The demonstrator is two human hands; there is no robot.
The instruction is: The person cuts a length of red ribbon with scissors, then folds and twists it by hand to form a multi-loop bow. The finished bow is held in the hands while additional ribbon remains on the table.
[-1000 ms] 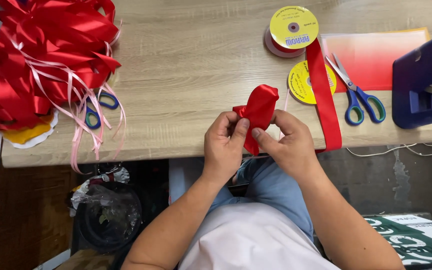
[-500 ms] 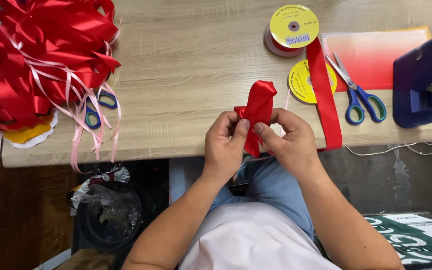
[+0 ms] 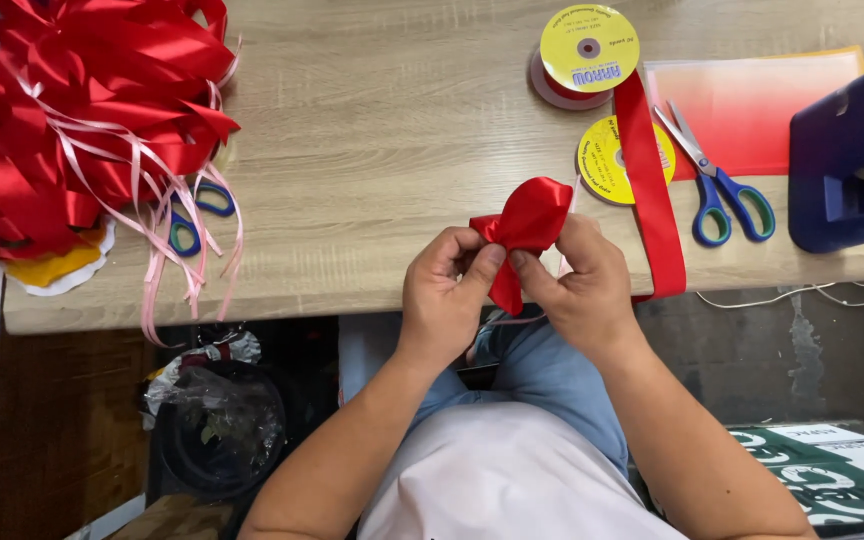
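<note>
We held the folded red ribbon (image 3: pixel 524 232) in front of us, just over the near edge of the wooden surface (image 3: pixel 372 120), where both hands could meet on it and the loops stayed clear of the clutter. Our left hand (image 3: pixel 444 292) and right hand (image 3: pixel 580 285) came together at its waist — the fingers (image 3: pixel 482 262) of each closed tight, thumb against forefinger, pinching the gathered middle so the fold would not spring open. One loop puffed up above the pinch and a short tail hung below it. A long strip of red ribbon (image 3: pixel 650 190) ran from the yellow spool (image 3: pixel 584 52) down across a second flat spool (image 3: pixel 612 158) and over the edge beside our right hand, within easy reach. The blue-handled scissors (image 3: pixel 717 185) lay just right of that strip, with the blue tape dispenser (image 3: pixel 847 160) beyond. Far left sat a heap of finished red bows (image 3: pixel 82 110) — well apart from our hands, another pair of scissors (image 3: pixel 192 215) half under its trailing ribbons.
</note>
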